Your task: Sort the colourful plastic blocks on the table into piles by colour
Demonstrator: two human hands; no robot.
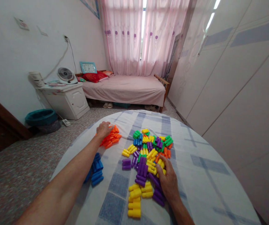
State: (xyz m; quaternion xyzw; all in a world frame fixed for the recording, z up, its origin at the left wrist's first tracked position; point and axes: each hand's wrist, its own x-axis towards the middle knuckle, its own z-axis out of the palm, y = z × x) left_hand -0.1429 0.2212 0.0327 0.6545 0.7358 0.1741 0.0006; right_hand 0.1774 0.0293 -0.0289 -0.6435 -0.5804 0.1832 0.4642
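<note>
Yellow connector pieces (134,205) are lying nearest us on the round counter (207,187), whose cloth top is showing white and blue. Purple pieces (158,197) are sitting just beside them, near our right hand (168,179); its thumb and fingers are curving about yellow pieces at the edge of a mixed heap (152,153), though we cannot tell whether it is gripping any. Blue pieces (97,181) are lying apart on the left. Farther off, our left hand (103,129) is resting over a pile of orange pieces (111,141); its fingertips are partly hiding, so we cannot tell what they are grasping. Beyond, a teal bin (41,117) is standing near a white cabinet (75,98) that is carrying a fan (66,74), and pink curtains (125,37) are hanging behind a bed (129,86).
</note>
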